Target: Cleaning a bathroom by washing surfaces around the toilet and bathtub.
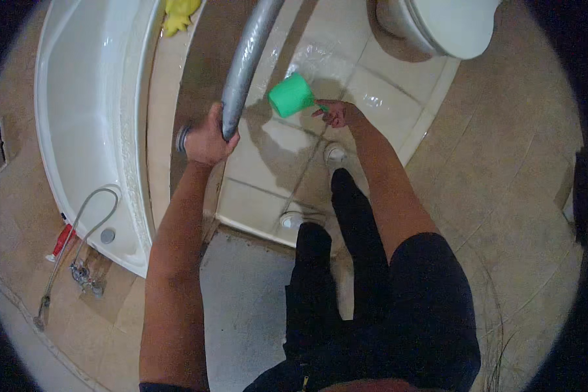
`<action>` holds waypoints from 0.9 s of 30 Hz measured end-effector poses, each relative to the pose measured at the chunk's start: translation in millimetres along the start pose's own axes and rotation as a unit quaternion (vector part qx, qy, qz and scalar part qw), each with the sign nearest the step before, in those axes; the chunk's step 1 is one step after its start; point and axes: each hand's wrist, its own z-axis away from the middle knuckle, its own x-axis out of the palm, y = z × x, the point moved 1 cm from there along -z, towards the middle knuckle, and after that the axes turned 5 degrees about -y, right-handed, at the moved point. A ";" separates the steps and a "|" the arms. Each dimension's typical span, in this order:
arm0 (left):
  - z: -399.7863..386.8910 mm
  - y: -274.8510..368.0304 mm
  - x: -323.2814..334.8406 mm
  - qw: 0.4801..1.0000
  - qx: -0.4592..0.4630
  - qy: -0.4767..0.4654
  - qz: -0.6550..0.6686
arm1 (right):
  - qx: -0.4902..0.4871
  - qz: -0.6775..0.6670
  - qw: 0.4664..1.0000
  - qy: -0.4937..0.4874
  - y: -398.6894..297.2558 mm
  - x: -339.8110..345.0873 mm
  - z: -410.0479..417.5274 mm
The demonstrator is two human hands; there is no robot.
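My left hand grips the lower end of a thick silver-grey tube that runs up past the top of the view. My right hand holds a green plastic dipper by its handle, over the tiled floor. The inside of the dipper is hidden. Below it the tiles shine with wet patches, and the dipper's shadow falls across them. Close beside my left wrist is a round metal ringed fitting.
A white bathtub with a drain fitting lies to the left, a yellow object on its ledge. A shower hose, a metal tap and a red bottle are at its near end. A white toilet stands at upper right.
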 end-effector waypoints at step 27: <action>9.1 13.2 -43.7 0.983 -0.102 -0.155 -0.001 | -0.212 -0.078 0.907 0.355 202.5 79.5 365.3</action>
